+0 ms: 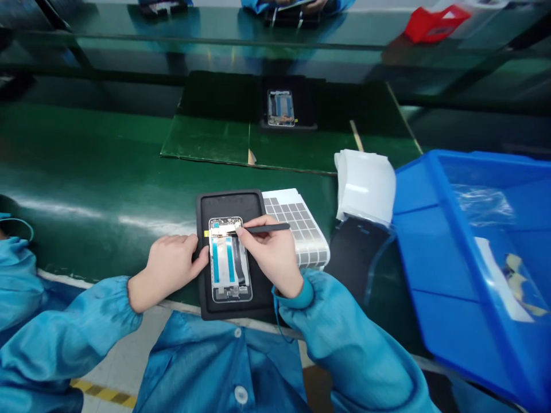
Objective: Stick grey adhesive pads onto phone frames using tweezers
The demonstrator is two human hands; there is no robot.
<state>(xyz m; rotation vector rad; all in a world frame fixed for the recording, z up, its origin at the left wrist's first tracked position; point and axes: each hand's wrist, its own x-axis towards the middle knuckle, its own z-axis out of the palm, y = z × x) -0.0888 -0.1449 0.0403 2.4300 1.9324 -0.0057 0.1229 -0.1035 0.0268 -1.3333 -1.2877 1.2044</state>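
An opened phone (230,264) with its inner parts showing lies in a black tray (253,292) on the bench before me. My right hand (275,252) pinches black tweezers (269,228), their tips down at the upper part of the phone; the exact contact spot is too small to make out. At the tray's left edge, my left hand (170,267) has its fingers curled against the rim and its thumb at the phone's side. A sheet of grey square stickers (297,221) sticks out from under the tray on the right.
A blue bin (443,252) with plastic film stands at right, beside a stack of white sheets (365,186). Farther back, a second opened phone (280,108) rests in another black tray. A red object (434,23) and other people's sleeves (253,6) appear beyond; another sleeve (17,281) is at left.
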